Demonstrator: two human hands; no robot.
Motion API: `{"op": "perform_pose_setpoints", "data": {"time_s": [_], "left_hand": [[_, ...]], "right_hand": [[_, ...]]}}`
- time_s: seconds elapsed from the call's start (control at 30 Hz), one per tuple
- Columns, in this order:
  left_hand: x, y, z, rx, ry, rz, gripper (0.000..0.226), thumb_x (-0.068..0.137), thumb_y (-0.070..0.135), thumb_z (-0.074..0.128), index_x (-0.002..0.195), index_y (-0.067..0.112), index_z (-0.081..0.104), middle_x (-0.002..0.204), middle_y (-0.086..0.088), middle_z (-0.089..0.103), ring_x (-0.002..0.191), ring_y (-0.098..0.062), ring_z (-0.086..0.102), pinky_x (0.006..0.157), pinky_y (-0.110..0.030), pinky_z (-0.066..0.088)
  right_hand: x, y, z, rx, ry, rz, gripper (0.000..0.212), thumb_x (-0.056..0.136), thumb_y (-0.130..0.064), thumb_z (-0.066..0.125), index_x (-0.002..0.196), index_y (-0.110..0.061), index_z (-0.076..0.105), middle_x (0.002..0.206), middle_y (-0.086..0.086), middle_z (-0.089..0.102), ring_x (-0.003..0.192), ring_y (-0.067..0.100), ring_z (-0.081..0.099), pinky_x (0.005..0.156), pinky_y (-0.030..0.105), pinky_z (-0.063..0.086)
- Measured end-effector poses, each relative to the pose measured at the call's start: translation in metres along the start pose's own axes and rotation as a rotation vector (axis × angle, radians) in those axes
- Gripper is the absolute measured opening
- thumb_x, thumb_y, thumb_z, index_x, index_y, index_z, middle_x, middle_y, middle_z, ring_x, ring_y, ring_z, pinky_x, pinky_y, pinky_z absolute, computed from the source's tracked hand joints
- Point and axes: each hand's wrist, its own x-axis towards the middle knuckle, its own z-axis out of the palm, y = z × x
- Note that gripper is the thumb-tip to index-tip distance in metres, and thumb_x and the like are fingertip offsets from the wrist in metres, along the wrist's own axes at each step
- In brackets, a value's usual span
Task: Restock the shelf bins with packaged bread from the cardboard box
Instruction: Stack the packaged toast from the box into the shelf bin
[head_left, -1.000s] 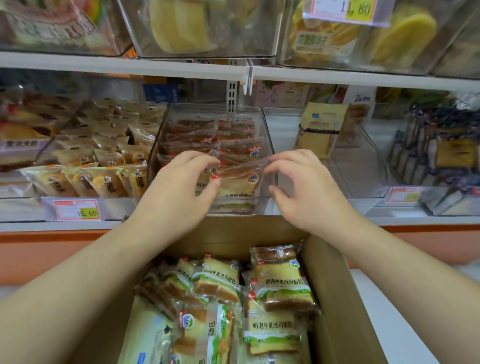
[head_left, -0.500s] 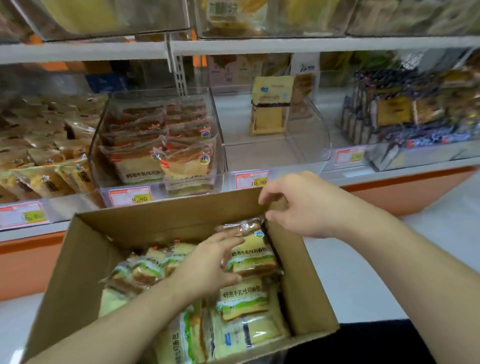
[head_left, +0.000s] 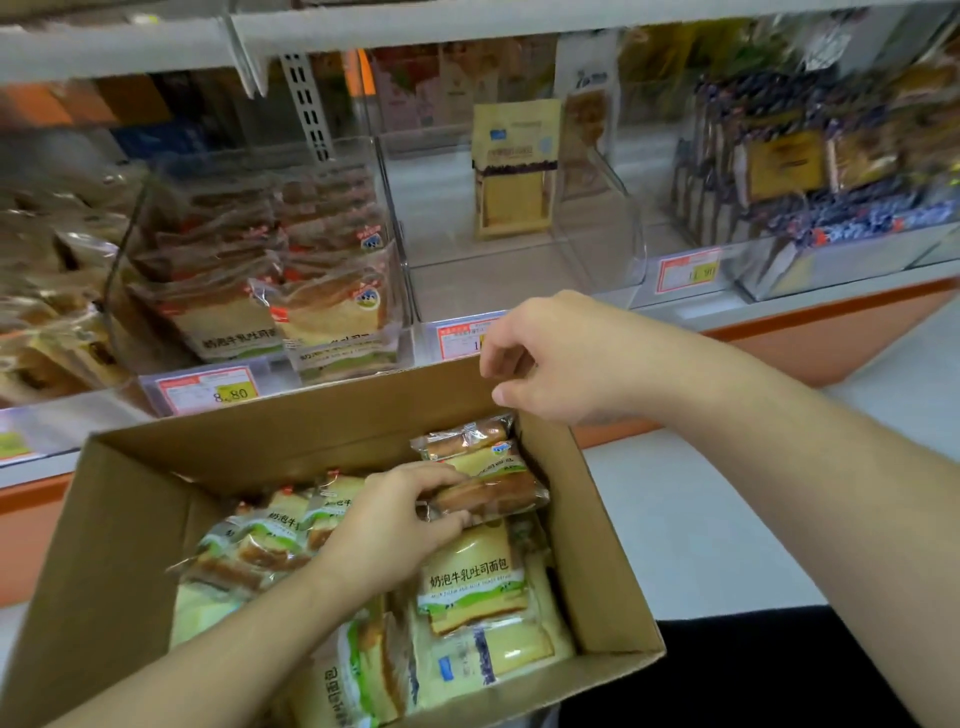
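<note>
An open cardboard box (head_left: 135, 499) sits below the shelf, filled with several green-and-yellow packaged bread loaves (head_left: 470, 577). My left hand (head_left: 395, 525) reaches into the box and grips a bread package (head_left: 488, 493) near the far right corner. My right hand (head_left: 550, 358) hovers over the box's far right rim, fingers loosely curled and holding nothing. A clear shelf bin (head_left: 124, 228) above the box is stocked with the same bread (head_left: 332, 317).
A clear bin (head_left: 597, 239) right of the stocked one holds a single upright yellow package (head_left: 514, 166). Further right stand dark-wrapped packages (head_left: 810, 171). Other bread fills the bins at left (head_left: 47, 291). Price tags (head_left: 208, 389) line the shelf edge.
Both hands left the stocked bin and came down to the box. My left hand has reached deeper and closed on a bread package; my right hand stays above the box rim.
</note>
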Motion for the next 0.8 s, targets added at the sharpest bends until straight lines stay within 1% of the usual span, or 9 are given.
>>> {"op": "perform_pose_setpoints", "data": {"time_s": [0.1,0.27,0.37,0.43,0.5,0.57,0.67,0.73,0.8], "left_hand": [[-0.010,0.006,-0.017,-0.013,0.052,0.006,0.033,0.084,0.030,0.084,0.115,0.037,0.077,0.105,0.042,0.061,0.105,0.028,0.052,0.089,0.005,0.032],[-0.029,0.027,-0.063,0.019,0.119,0.088,0.038,0.080,0.036,0.085,0.116,0.042,0.076,0.121,0.032,0.066,0.120,0.019,0.053,0.106,-0.002,0.034],[-0.043,0.038,-0.095,0.009,0.193,0.139,0.041,0.078,0.032,0.088,0.117,0.042,0.077,0.125,0.030,0.067,0.124,0.014,0.054,0.108,-0.008,0.038],[-0.054,0.043,-0.112,0.028,0.263,0.176,0.042,0.076,0.030,0.089,0.115,0.041,0.078,0.126,0.031,0.066,0.122,0.012,0.057,0.103,-0.008,0.042],[-0.062,0.044,-0.126,0.058,0.317,0.215,0.042,0.074,0.029,0.090,0.113,0.041,0.079,0.127,0.030,0.066,0.118,0.011,0.061,0.098,-0.007,0.043],[-0.068,0.042,-0.137,0.064,0.375,0.239,0.044,0.073,0.026,0.092,0.112,0.041,0.079,0.127,0.029,0.067,0.116,0.011,0.062,0.094,-0.004,0.043],[-0.072,0.036,-0.153,-0.004,0.400,0.252,0.057,0.073,0.029,0.092,0.125,0.038,0.071,0.138,0.026,0.058,0.129,0.004,0.056,0.102,-0.016,0.049],[-0.074,0.030,-0.163,-0.076,0.413,0.243,0.076,0.072,0.040,0.091,0.139,0.038,0.056,0.143,0.027,0.049,0.135,0.001,0.051,0.107,-0.024,0.049],[-0.074,0.025,-0.175,-0.198,0.442,0.148,0.089,0.069,0.051,0.087,0.146,0.042,0.044,0.143,0.029,0.047,0.134,0.004,0.050,0.104,-0.026,0.053]], "right_hand": [[0.004,0.004,0.003,0.014,-0.021,0.041,0.014,0.094,-0.033,0.070,0.107,-0.032,0.074,0.101,-0.010,0.073,0.095,0.017,0.071,0.088,0.041,0.062],[0.002,-0.004,-0.002,0.023,0.019,0.129,0.014,0.100,-0.032,0.063,0.098,-0.029,0.077,0.091,-0.006,0.073,0.088,0.017,0.070,0.080,0.037,0.061],[0.000,-0.017,-0.005,0.312,-0.023,0.287,0.032,0.101,-0.052,0.062,0.099,-0.021,0.074,0.084,0.002,0.075,0.071,0.023,0.074,0.057,0.035,0.062],[-0.004,-0.027,-0.004,0.615,-0.120,0.369,0.043,0.097,-0.056,0.068,0.107,-0.013,0.073,0.082,0.004,0.074,0.070,0.026,0.073,0.050,0.035,0.059],[-0.006,-0.033,-0.002,0.809,-0.145,0.314,0.041,0.093,-0.043,0.079,0.117,-0.012,0.068,0.078,0.007,0.075,0.068,0.025,0.072,0.051,0.037,0.059],[-0.004,-0.039,0.003,0.902,-0.095,0.234,0.048,0.088,-0.024,0.087,0.127,-0.017,0.060,0.076,0.011,0.075,0.064,0.024,0.069,0.053,0.037,0.059],[0.003,-0.057,0.011,1.067,0.025,0.177,0.058,0.083,-0.005,0.087,0.130,-0.018,0.055,0.079,0.015,0.074,0.059,0.023,0.066,0.051,0.034,0.058],[0.007,-0.070,0.016,1.161,0.079,0.121,0.060,0.081,-0.001,0.088,0.128,-0.020,0.056,0.084,0.015,0.069,0.061,0.026,0.067,0.054,0.037,0.060],[0.012,-0.084,0.017,1.117,0.136,0.054,0.058,0.081,-0.005,0.089,0.126,-0.026,0.058,0.089,0.010,0.069,0.067,0.027,0.070,0.061,0.040,0.061]]}}
